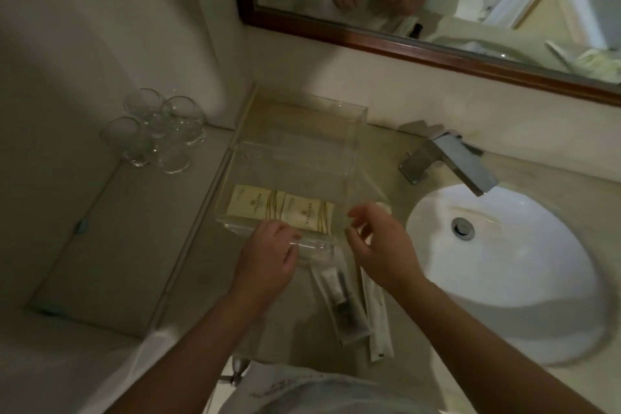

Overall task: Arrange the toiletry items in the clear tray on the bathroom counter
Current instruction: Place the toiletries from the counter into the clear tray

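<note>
Far left, I see a cluster of drinking glasses point(158, 131) parked on the ledge, well apart from the work, probably so they stay clear of it. Moving right, the clear tray point(295, 131) sits on the bathroom counter point(386, 161) against the far wall, and two cream sachets point(282, 208) lie side by side along its near wall, which I take as the start of a row. My left hand point(268, 255) reaches in palm down, its fingers loosely curled and resting on the tray's near rim, holding nothing that I can make out; I judge it steadies the tray. Below the tray, a clear packet point(342, 299) and a white sleeve point(376, 313) wait on the counter. My right hand point(383, 245) hovers at the tray's near right corner, fingers spread and slightly bent, empty. Farther right are the faucet point(450, 158) and the sink point(571, 279).
</note>
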Tool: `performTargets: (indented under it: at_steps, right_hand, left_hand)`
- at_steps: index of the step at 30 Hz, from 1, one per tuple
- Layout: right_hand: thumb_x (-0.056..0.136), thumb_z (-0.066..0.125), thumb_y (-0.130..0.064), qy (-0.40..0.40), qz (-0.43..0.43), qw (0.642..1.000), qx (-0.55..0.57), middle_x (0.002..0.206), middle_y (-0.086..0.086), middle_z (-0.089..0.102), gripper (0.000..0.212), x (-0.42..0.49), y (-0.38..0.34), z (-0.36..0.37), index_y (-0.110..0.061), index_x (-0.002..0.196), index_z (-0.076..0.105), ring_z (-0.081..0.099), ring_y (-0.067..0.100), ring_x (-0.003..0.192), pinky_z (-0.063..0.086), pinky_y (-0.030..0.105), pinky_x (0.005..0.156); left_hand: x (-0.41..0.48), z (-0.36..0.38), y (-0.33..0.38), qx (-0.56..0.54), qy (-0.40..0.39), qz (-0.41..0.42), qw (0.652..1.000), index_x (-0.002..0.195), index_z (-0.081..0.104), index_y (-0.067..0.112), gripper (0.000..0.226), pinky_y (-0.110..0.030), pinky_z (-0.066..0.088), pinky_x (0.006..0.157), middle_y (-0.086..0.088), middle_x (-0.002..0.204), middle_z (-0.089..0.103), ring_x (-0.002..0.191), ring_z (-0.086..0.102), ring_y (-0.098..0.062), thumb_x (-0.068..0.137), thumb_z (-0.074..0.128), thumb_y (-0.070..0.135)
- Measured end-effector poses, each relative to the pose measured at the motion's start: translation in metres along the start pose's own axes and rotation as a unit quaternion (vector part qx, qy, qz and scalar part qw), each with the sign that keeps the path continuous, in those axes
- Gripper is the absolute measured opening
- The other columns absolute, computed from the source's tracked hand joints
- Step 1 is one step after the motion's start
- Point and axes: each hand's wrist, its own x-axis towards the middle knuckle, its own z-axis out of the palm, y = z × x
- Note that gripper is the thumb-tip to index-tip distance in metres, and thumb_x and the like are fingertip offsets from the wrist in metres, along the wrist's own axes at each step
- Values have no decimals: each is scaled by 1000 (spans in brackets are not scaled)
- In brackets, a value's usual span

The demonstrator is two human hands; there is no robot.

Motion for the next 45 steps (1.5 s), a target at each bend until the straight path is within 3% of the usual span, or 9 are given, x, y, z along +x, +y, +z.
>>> performTargets:
  at_steps: [5,9,12,16,23,28,34,39,45]
  right_hand:
    - [89,64,-28,18,87,996,28,75,-12,60,7,-64,61,-2,-27,94,59,58,2,66,49,22,63]
    - [86,69,-29,60,159,984,61,87,-6,60,22,-79,93,-1,-25,99,51,59,7,70,51,27,62]
    - [84,70,-37,73,169,979,87,105,-7,56,42,-66,101,-6,-23,117,48,60,11,78,49,27,68]
    - [83,69,-42,35,150,981,119,118,-7,53,55,-40,102,-7,-24,130,46,63,17,93,53,35,78]
    - [85,66,-22,-8,132,989,60,118,7,61,35,-13,112,-3,-18,119,61,62,26,98,50,34,80]
    - [86,67,-34,22,73,996,47,92,-2,64,23,-20,84,-9,-20,104,62,62,18,83,43,27,67]
    - [82,69,-46,-114,-43,993,-5,99,-18,59,28,-32,13,-2,-38,106,58,57,3,90,51,25,78]
    - [83,64,-43,-98,-134,985,-47,95,-11,66,21,-19,-9,9,-29,99,66,57,10,87,47,27,75]
    - [83,63,-50,-95,-118,987,-61,95,-15,67,25,7,-14,28,-36,103,67,51,7,86,41,25,69]
  left_hand:
    - [-34,33,40,-88,-27,-48,995,95,63,22,12,-27,48,71,7,95,55,85,52,-10,88,54,18]
    - [-52,47,60,-119,-39,-78,989,93,63,21,11,-30,50,73,6,93,56,84,54,-9,85,59,14]
    - [-59,51,72,-127,-38,-95,987,90,63,21,9,-24,48,71,5,91,55,81,54,-8,86,61,13]
    - [-68,55,85,-126,-14,-101,987,89,63,17,7,-18,43,71,5,89,56,79,54,-5,86,61,11]
    - [-79,52,98,-144,-7,-128,981,92,62,23,8,-14,43,72,11,90,55,83,54,-1,87,62,16]
    - [-77,32,103,-180,16,-158,971,97,59,29,16,-14,44,74,14,95,56,85,55,1,86,64,19]
    - [-45,-7,108,-230,34,-170,958,117,53,33,44,-18,49,79,19,108,55,93,56,3,78,72,30]
    - [-12,-43,81,-63,-75,-48,994,114,56,32,37,-30,49,86,8,110,55,99,55,-10,80,69,23]
    - [30,-60,54,119,-163,58,978,103,61,25,21,-40,51,75,4,99,59,91,58,-19,82,63,29]
